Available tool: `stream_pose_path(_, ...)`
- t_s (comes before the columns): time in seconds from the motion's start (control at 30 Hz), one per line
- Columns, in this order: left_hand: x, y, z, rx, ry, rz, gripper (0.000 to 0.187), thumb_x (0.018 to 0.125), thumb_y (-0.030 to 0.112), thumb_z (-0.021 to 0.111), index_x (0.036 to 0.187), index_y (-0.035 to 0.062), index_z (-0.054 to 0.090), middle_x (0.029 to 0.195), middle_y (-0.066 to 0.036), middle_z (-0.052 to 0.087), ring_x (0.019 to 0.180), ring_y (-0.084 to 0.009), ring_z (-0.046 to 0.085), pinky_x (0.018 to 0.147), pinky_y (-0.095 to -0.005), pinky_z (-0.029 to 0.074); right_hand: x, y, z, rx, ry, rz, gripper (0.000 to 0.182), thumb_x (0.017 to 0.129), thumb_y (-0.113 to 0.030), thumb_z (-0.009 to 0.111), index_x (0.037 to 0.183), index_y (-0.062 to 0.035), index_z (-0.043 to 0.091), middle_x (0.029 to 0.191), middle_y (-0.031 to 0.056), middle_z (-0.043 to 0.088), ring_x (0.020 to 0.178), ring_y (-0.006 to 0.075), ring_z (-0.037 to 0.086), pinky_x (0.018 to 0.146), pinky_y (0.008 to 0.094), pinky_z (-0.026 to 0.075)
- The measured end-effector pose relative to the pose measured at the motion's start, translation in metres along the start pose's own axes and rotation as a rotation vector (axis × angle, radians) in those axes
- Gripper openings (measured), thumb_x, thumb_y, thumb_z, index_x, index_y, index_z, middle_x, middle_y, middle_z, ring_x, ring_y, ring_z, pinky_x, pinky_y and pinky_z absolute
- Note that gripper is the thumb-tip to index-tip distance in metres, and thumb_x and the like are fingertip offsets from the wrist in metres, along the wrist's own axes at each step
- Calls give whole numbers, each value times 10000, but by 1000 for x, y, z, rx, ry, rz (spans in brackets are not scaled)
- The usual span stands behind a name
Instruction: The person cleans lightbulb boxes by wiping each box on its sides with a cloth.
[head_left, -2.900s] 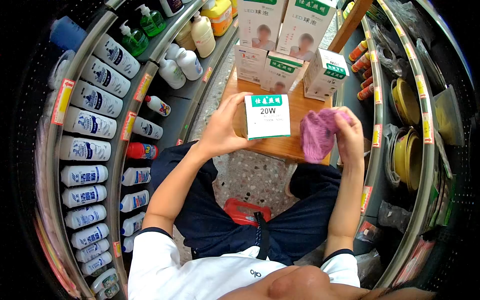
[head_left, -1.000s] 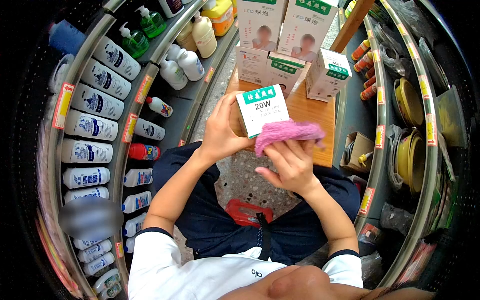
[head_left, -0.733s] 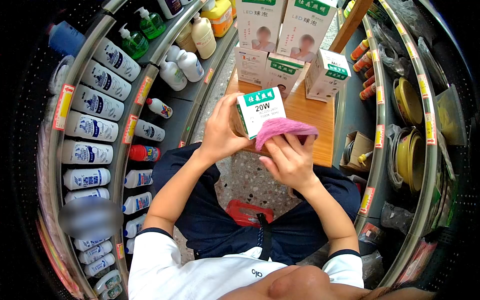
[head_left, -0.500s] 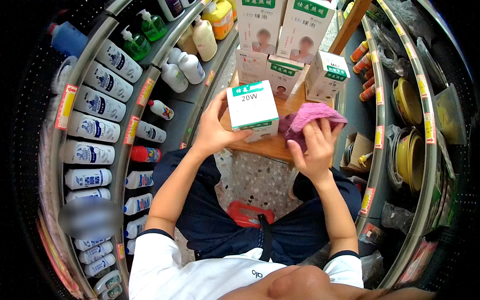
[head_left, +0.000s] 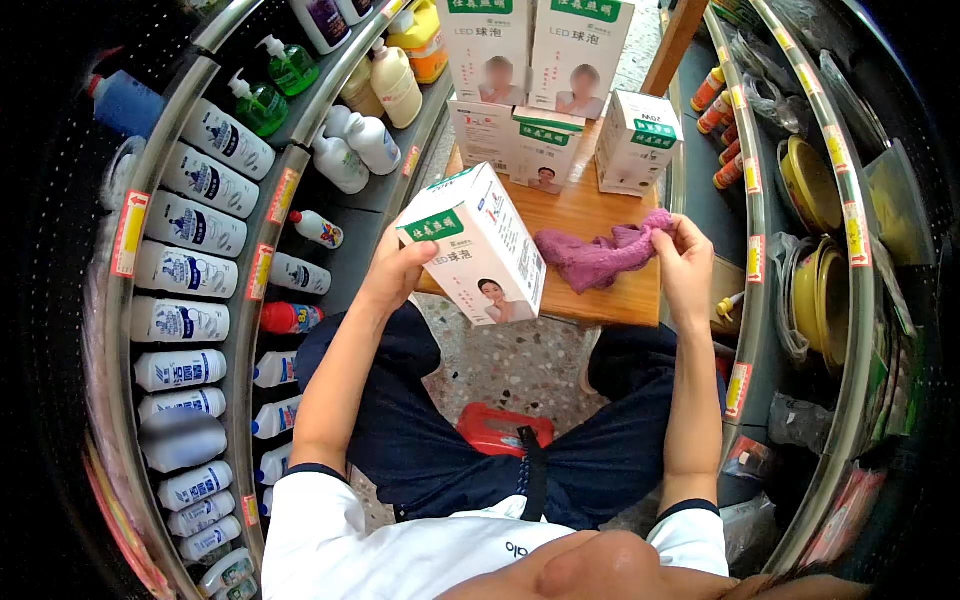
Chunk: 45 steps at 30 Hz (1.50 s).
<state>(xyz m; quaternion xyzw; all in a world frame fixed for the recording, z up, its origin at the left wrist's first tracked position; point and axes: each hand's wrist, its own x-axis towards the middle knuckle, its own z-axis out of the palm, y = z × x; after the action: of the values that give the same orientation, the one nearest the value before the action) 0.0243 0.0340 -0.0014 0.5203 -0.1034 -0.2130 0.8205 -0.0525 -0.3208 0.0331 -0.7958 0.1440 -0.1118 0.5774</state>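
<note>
My left hand grips a white and green LED bulb box by its left side. The box is tilted, with its printed front and one side facing me. My right hand pinches one end of a purple cloth, whose rest trails across the wooden table. At the table's far end stand similar bulb boxes, a tall one stacked above a shorter one. Another bulb box stands apart at the right.
Shelves curve along both sides. Several white bottles line the left one, with green pump bottles farther back. On the right are yellow round pans and orange bottles. A red object lies below, between my legs.
The bulb box has turned from its top facing me to its front and side, and come slightly nearer. My right hand has moved right, from pressing the bunched cloth to pinching its end.
</note>
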Motion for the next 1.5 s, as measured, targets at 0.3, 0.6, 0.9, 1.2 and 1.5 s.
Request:
stream_pose_path(0.3,-4,-4,-6,-8,-15,-64,753,777,238,780,1393,-48,454,1304,-138,600,1212,-215,572,1051,-337,426,2,30,10,-788,-185,-575,592,857,-253,715,1376,-60,507,1433,197,495,1378,370,419,1139,497,295)
stream_pose_path(0.6,-6,5,4,-9,-28,-65,745,789,238,775,1395,-47,448,1282,-128,611,1179,-198,588,1028,-325,446,12,20,4,-711,-292,-303,230,780,-219,754,882,-23,690,992,135,630,1012,282,586,886,444,449)
stream_pose_path(0.9,4,3,12,88,82,-115,550,855,241,753,1284,-21,529,1176,-115,644,1083,-159,627,948,-299,498,-4,-10,16,1000,-590,-54,219,848,-78,670,1058,-46,615,1191,130,621,1122,266,619,1055,494,450)
stream_pose_path(1.2,13,4,36,308,170,-139,645,845,266,768,1326,-67,498,1195,-129,644,1090,-183,633,974,-322,491,-18,-28,71,-4,-165,-720,330,802,63,666,1121,-16,643,1129,143,609,1013,265,628,870,323,506)
stream_pose_path(1.5,18,9,50,427,120,-171,787,801,299,810,1396,-74,454,1214,-161,622,1119,-212,595,995,-343,456,-13,-29,86,-538,-4,-1018,341,723,-15,693,1057,-65,739,1141,132,605,1003,299,627,808,380,550)
